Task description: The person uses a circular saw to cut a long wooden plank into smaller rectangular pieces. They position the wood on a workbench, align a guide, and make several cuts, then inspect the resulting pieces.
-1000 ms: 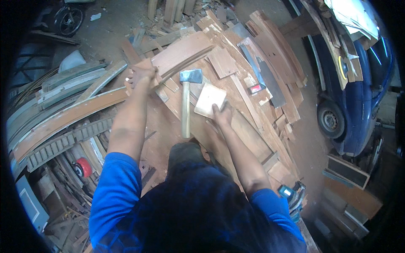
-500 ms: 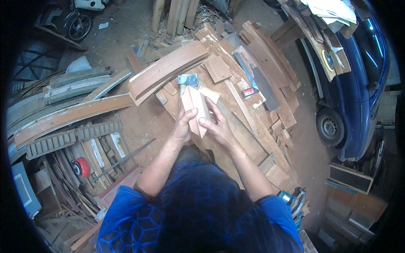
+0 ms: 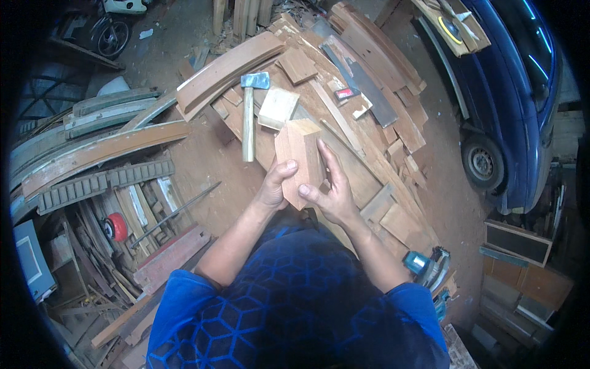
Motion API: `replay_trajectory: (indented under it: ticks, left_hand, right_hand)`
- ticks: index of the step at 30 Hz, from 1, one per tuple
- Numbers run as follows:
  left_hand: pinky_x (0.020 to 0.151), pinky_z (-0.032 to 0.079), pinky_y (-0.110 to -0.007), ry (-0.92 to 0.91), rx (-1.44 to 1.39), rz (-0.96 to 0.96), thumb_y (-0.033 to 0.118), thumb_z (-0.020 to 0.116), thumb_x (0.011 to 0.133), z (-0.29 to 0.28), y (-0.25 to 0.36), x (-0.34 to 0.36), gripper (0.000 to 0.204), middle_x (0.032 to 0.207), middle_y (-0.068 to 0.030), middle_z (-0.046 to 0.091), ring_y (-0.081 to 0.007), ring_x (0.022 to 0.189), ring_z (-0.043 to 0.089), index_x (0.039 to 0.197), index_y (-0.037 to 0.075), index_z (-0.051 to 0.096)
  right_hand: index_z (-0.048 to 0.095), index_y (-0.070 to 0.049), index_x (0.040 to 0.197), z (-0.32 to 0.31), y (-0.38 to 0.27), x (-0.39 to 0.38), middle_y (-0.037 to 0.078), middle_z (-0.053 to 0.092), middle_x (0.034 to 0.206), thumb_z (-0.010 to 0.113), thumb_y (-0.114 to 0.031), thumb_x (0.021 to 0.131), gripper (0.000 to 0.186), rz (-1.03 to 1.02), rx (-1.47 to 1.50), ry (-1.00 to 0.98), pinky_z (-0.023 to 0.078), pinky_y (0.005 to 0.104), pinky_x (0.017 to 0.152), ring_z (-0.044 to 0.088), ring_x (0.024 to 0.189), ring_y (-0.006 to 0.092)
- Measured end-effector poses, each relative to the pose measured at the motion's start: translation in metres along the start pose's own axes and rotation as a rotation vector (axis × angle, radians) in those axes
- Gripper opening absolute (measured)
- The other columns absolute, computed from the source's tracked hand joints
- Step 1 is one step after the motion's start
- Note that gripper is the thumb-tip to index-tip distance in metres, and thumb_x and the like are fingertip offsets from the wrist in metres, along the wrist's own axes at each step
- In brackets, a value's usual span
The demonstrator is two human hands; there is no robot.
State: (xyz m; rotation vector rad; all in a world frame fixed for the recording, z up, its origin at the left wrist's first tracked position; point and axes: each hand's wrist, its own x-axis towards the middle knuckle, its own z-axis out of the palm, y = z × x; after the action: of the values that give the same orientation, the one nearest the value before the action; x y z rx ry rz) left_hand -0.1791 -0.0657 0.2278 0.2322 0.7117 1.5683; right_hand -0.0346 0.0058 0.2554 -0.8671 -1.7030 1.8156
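Note:
Both hands hold one wooden block [image 3: 298, 154] with angled faces and a pointed near end, raised in front of my body. My left hand [image 3: 276, 184] is closed on its left side, thumb lying on the upper face. My right hand [image 3: 333, 192] grips the right side, its thumb near the pointed end and its fingers along the edge. Just beyond the block, a pale squarish wood block [image 3: 278, 108] rests on the workbench [image 3: 344, 161]. To its left lies a hammer [image 3: 248, 117] with a blue-grey head and a light wooden handle.
A handsaw [image 3: 369, 92] and a small red box [image 3: 346, 93] lie on the bench's far right. Thick curved boards [image 3: 230, 64] sit at its far left edge. A teal power tool [image 3: 419, 264] is near my right elbow. Timber piles fill the left; a blue car [image 3: 516, 111] stands right.
The held block has been turned and tilted in both hands, showing different faces. It has shifted nearer and right in view, so the hammer and pale block now show fully.

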Motion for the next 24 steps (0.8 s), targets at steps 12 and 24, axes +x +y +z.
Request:
replay_trajectory:
  ticks: [12, 24]
  left_hand:
    - [0.104, 0.054, -0.045, 0.017, -0.125, -0.254, 0.043, 0.065, 0.091, 0.077, -0.081, -0.046, 0.076, 0.133, -0.0212, 0.058, -0.0313, 0.119, 0.064, 0.15, 0.002, 0.039]
    - [0.099, 0.049, -0.057, 0.153, 0.022, -0.445, 0.063, 0.054, 0.094, 0.1, -0.11, -0.069, 0.086, 0.144, -0.0234, 0.044, -0.0376, 0.128, 0.053, 0.155, 0.008, 0.032]
  right_hand:
    - [0.006, 0.006, 0.16, -0.107, 0.001, -0.066, 0.035, 0.02, 0.16, 0.098, -0.063, 0.042, 0.165, -0.434, -0.64, -0.338, 0.029, 0.0585, 0.121, 0.025, 0.15, 0.0513]
    - [0.006, 0.004, 0.162, -0.107, 0.051, -0.113, 0.026, 0.03, 0.159, 0.103, -0.049, 0.04, 0.164, -0.102, 0.053, -0.295, 0.031, 0.0489, 0.122, 0.032, 0.15, 0.0383]
